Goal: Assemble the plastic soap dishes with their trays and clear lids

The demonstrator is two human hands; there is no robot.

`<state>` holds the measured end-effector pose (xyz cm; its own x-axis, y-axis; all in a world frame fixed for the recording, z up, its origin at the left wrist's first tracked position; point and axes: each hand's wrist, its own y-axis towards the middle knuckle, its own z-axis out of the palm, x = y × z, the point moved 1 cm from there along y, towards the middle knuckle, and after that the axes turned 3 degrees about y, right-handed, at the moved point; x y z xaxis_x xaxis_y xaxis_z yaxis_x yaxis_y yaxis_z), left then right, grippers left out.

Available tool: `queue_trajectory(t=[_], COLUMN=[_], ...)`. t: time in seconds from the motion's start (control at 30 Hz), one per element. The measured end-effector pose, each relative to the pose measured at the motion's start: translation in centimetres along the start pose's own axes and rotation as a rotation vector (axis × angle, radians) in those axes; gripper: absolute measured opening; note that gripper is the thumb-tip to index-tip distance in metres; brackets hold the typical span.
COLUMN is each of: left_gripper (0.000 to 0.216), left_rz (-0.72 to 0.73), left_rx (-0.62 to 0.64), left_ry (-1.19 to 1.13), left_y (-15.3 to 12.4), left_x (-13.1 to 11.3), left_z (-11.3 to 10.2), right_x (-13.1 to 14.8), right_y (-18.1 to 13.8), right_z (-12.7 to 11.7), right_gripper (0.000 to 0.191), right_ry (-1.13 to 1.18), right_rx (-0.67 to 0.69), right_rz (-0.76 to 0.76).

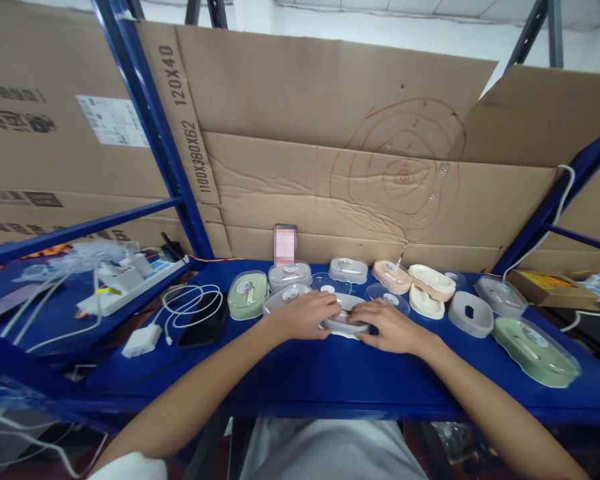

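At the far left of the scene you have a white power strip point(130, 287), with plugs seated in it. Right of it and nearer lie a white charger point(143, 341), a loosely coiled white cable point(194, 308) and a black slab point(204, 327) partly under the coil.

Next comes a green box point(249, 295) under its clear cover. Far behind it, a phone point(285, 245) leans upright against the cardboard point(290, 167), and two lidded grey boxes point(289, 275) sit one nearer than the other.

Your left hand point(307, 315) grips the left end of the grey tray point(351, 327), which is on the blue table point(320, 380) near the middle. Your right hand point(387, 325) grips its right end, fingers bent over the rim. The two hands are close but apart; your fingers hide part of the inside.

Just beyond your right hand lies a clear lid point(387, 297), with a pink box point(391, 275) farther back. Rightward stand a cream box point(427, 303) with a peach tray point(433, 282) tilted over it, a grey piece point(471, 313) with a dark oval opening, and, nearest the right edge, a long green case point(536, 352).
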<state>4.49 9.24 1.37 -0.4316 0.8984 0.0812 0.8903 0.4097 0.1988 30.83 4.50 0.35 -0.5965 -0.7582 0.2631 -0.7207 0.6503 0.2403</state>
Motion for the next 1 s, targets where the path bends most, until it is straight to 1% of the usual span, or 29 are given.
queue_trajectory(t=[0.13, 0.33, 0.43, 0.5, 0.53, 0.6, 0.67, 0.7, 0.73, 0.8, 0.87, 0.93, 1.0], left_gripper=[0.018, 0.021, 0.019, 0.019, 0.018, 0.016, 0.015, 0.014, 0.013, 0.011, 0.011, 0.011, 0.012], left_rz=[0.008, 0.002, -0.001, -0.004, -0.009, -0.012, -0.007, -0.005, -0.007, -0.017, -0.026, -0.019, -0.008], left_rx=[-0.007, 0.001, 0.047, 0.072, 0.081, 0.100, 0.125, 0.140, 0.154, 0.180, 0.191, 0.179, 0.150], left_ry=[-0.018, -0.011, -0.021, -0.033, -0.042, -0.069, -0.112, -0.136, -0.157, -0.175, -0.163, -0.152, -0.152], left_y=[-0.1, -0.2, -0.1, 0.1, 0.1, 0.0, -0.1, -0.2, -0.2, -0.3, -0.3, -0.2, 0.0], left_x=[-0.2, -0.4, -0.5, -0.7, -0.7, -0.9, -1.0, -1.1, -1.2, -1.4, -1.5, -1.5, -1.3], left_z=[-0.2, 0.1, 0.2, 0.1, 0.1, -0.3, -0.8, -1.0, -1.3, -1.6, -1.7, -1.5, -1.0], right_x=[-0.5, -0.6, -0.1, 0.0, -0.1, -1.0, -2.5, -3.3, -4.1, -5.2, -5.7, -5.8, -5.9], right_y=[-0.2, -0.1, 0.0, 0.1, 0.1, 0.2, 0.4, 0.4, 0.5, 0.6, 0.5, 0.1, -0.6], right_z=[-0.6, 0.1, 0.3, 0.4, 0.4, 0.7, 1.2, 1.5, 1.9, 2.5, 2.5, 1.8, 0.7], right_gripper=[0.028, 0.029, 0.028, 0.026, 0.026, 0.029, 0.038, 0.043, 0.049, 0.057, 0.058, 0.061, 0.073], right_ry=[0.039, 0.061, -0.001, -0.028, -0.014, 0.041, 0.056, 0.035, 0.002, -0.076, -0.165, -0.254, -0.292], right_rx=[-0.042, 0.001, 0.036, 0.057, 0.044, -0.048, -0.156, -0.180, -0.175, -0.107, -0.061, -0.070, -0.070], right_rz=[0.025, 0.040, 0.007, -0.044, -0.067, -0.075, -0.014, 0.030, 0.069, 0.131, 0.210, 0.366, 0.582])
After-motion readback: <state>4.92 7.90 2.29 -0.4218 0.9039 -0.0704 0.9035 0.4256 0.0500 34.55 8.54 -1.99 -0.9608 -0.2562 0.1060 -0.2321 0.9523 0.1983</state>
